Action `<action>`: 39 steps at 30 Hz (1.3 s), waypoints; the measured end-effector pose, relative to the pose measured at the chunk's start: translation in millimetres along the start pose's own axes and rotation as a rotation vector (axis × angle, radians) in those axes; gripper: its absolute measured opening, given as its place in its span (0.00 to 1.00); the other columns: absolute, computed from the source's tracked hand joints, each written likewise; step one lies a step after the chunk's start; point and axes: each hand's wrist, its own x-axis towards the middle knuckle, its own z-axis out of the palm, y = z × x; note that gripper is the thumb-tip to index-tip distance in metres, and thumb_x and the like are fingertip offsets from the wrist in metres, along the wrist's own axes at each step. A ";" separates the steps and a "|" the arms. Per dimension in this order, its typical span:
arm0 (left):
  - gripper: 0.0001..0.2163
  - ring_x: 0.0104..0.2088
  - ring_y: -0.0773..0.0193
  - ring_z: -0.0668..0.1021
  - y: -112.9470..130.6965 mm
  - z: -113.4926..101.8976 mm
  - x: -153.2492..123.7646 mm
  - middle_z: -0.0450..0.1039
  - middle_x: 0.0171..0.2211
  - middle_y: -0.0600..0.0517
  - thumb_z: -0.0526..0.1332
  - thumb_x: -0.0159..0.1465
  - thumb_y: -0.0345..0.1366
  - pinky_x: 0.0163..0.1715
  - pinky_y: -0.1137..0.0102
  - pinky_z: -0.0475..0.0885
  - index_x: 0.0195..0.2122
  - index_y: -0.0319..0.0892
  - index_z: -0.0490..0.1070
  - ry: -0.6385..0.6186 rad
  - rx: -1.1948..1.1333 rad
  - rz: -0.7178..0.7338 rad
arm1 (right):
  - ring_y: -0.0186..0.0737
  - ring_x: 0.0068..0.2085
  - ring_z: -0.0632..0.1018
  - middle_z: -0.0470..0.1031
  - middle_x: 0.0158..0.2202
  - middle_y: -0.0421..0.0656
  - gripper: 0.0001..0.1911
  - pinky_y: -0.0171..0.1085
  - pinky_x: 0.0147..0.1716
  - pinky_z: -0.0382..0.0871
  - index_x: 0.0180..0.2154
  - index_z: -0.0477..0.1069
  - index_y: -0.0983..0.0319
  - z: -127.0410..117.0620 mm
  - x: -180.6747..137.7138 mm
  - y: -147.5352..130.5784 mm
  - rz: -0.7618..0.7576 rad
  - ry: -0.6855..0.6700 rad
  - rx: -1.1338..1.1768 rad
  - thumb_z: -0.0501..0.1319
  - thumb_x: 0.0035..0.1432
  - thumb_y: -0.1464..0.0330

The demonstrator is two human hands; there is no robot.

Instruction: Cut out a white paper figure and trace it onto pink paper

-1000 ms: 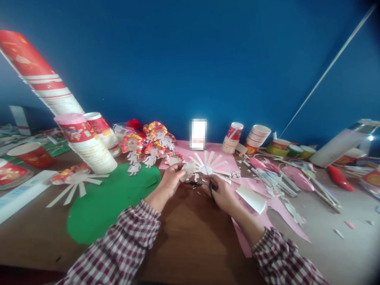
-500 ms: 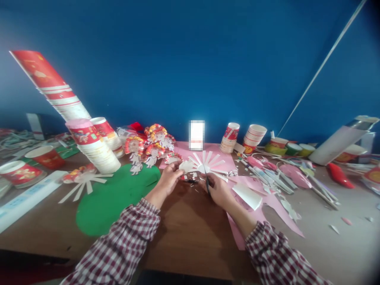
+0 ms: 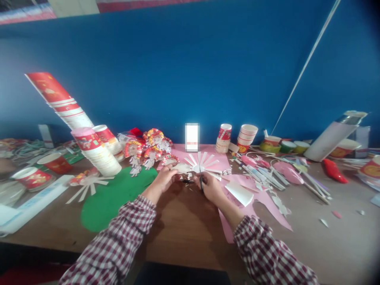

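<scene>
My left hand (image 3: 163,179) pinches a pale paper cutout (image 3: 181,168) between thumb and fingers, over the middle of the table. Close on its right, my right hand (image 3: 211,187) is closed round the dark handles of a pair of scissors (image 3: 201,180), whose blades point away from me. Behind the blades lies a white paper cup cut into spread strips (image 3: 213,161), resting on pink paper (image 3: 224,158). Small white paper scraps (image 3: 189,175) are scattered between my hands. Whether the blades touch the cutout, I cannot tell.
Leaning stacks of paper cups (image 3: 101,154) stand left, beside green paper (image 3: 115,198). Finished paper figures (image 3: 152,148) lie at the back. More cup stacks (image 3: 247,138), white strips (image 3: 271,174) and a red glossy object (image 3: 335,171) are on the right.
The view has tilted and shifted, so a strip above the blue wall now shows. Both hands keep their hold on the paper cutout and the scissors, with little visible movement.
</scene>
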 end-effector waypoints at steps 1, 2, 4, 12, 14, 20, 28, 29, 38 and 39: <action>0.18 0.26 0.68 0.75 0.3 -0.3 0.1 0.74 0.29 0.52 0.64 0.47 0.26 0.25 0.74 0.71 0.40 0.38 0.69 -0.014 0.037 0.007 | 0.36 0.27 0.72 0.72 0.25 0.41 0.20 0.32 0.25 0.63 0.37 0.71 0.62 -0.3 -0.2 -0.7 0.002 0.002 0.002 0.56 0.53 0.53; 0.18 0.25 0.68 0.75 0.4 -0.9 0.4 0.73 0.28 0.53 0.64 0.46 0.26 0.25 0.74 0.70 0.40 0.38 0.68 -0.029 0.079 0.018 | 0.36 0.27 0.72 0.72 0.25 0.41 0.19 0.33 0.25 0.63 0.37 0.71 0.62 -0.7 -0.2 -1.4 0.001 0.004 0.008 0.56 0.53 0.53; 0.17 0.24 0.69 0.74 0.2 -2.1 1.9 0.72 0.25 0.55 0.65 0.46 0.28 0.25 0.74 0.69 0.39 0.38 0.68 -0.070 0.164 0.036 | 0.37 0.28 0.72 0.72 0.26 0.41 0.18 0.33 0.26 0.64 0.36 0.70 0.62 -1.7 0.2 -2.6 0.000 0.018 0.044 0.58 0.53 0.55; 0.14 0.32 0.63 0.77 -7.2 9.9 3.3 0.76 0.32 0.49 0.66 0.48 0.33 0.37 0.68 0.70 0.37 0.36 0.73 -0.338 0.274 0.079 | 0.36 0.27 0.74 0.73 0.27 0.41 0.24 0.34 0.27 0.68 0.41 0.66 0.64 -2.7 4.5 -3.7 0.136 -0.027 0.530 0.66 0.44 0.58; 0.15 0.33 0.61 0.77 -10.7 13.7 0.7 0.76 0.32 0.48 0.66 0.48 0.34 0.38 0.67 0.70 0.38 0.37 0.73 -0.374 0.208 0.054 | 0.34 0.25 0.73 0.72 0.26 0.40 0.24 0.34 0.25 0.67 0.40 0.67 0.63 -3.0 4.1 -4.9 0.146 -0.044 0.554 0.67 0.42 0.59; 0.15 0.32 0.65 0.76 -16.4 14.5 -7.3 0.74 0.34 0.50 0.67 0.51 0.38 0.33 0.68 0.72 0.38 0.39 0.71 -0.307 0.074 -0.027 | 0.31 0.22 0.70 0.71 0.24 0.38 0.23 0.31 0.21 0.63 0.40 0.67 0.65 -1.3 3.8 -3.7 0.172 0.012 0.566 0.67 0.41 0.63; 0.14 0.34 0.61 0.77 -17.8 11.9 -8.8 0.76 0.32 0.48 0.68 0.49 0.37 0.37 0.65 0.73 0.36 0.37 0.73 -0.287 0.203 0.019 | 0.30 0.20 0.69 0.69 0.22 0.36 0.24 0.30 0.18 0.61 0.39 0.67 0.65 -2.6 5.6 -3.2 0.241 0.071 0.624 0.68 0.39 0.63; 0.14 0.34 0.61 0.77 -17.4 11.0 -7.9 0.76 0.32 0.48 0.68 0.49 0.37 0.38 0.65 0.72 0.36 0.37 0.74 -0.299 0.220 0.037 | 0.30 0.20 0.69 0.69 0.22 0.36 0.24 0.29 0.17 0.60 0.39 0.67 0.65 -2.7 5.7 -3.2 0.252 0.061 0.640 0.69 0.39 0.63; 0.15 0.33 0.62 0.76 -17.7 10.0 -8.8 0.76 0.31 0.49 0.67 0.51 0.40 0.35 0.66 0.73 0.37 0.38 0.73 -0.306 0.245 0.041 | 0.29 0.20 0.70 0.69 0.23 0.36 0.24 0.28 0.16 0.61 0.40 0.67 0.65 -0.6 2.9 -3.6 0.263 0.036 0.633 0.69 0.40 0.64; 0.16 0.33 0.61 0.76 -19.0 12.0 -10.1 0.76 0.31 0.49 0.66 0.51 0.41 0.33 0.65 0.73 0.38 0.39 0.73 -0.300 0.227 0.024 | 0.29 0.20 0.70 0.70 0.23 0.36 0.24 0.28 0.17 0.62 0.40 0.67 0.64 -0.3 2.5 -4.2 0.263 0.045 0.625 0.69 0.40 0.64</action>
